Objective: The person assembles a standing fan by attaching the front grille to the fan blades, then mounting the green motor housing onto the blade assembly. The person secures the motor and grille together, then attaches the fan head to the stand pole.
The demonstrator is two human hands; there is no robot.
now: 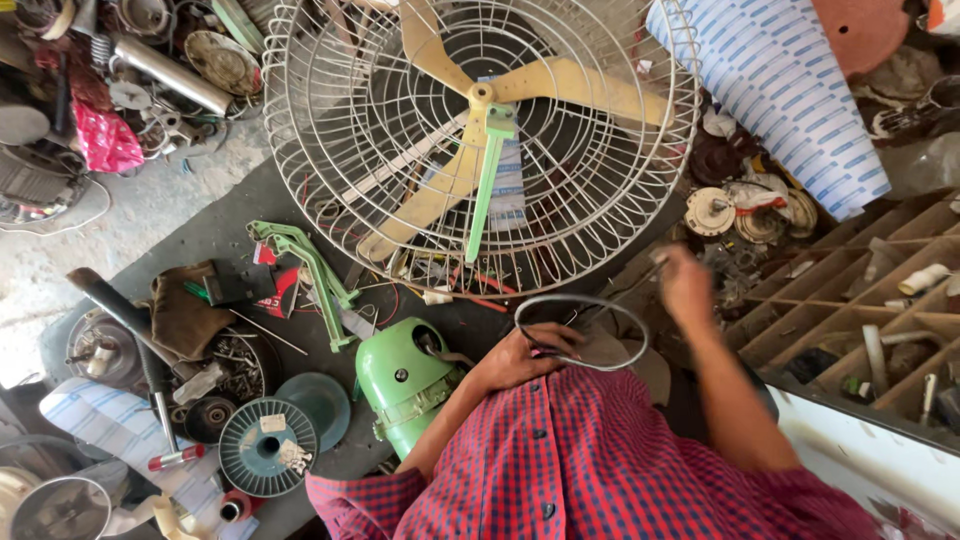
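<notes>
Packaging and labels present:

1. White sack (790, 95) with blue stripes, rolled, far right.
2. A second white, blue-striped sack (100, 425), near left, lying flat.
3. Pink plastic bag (103, 140), crumpled, far left.
4. Small white label (273, 423), rectangular, on the teal wire spool (268, 447), near left.
5. Red label (283, 293), partly hidden, left of centre.

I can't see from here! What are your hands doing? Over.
Left hand grips cable loop. Right hand raised, blurred, grip unclear. Fan cage ahead; green motor beside left arm.
</notes>
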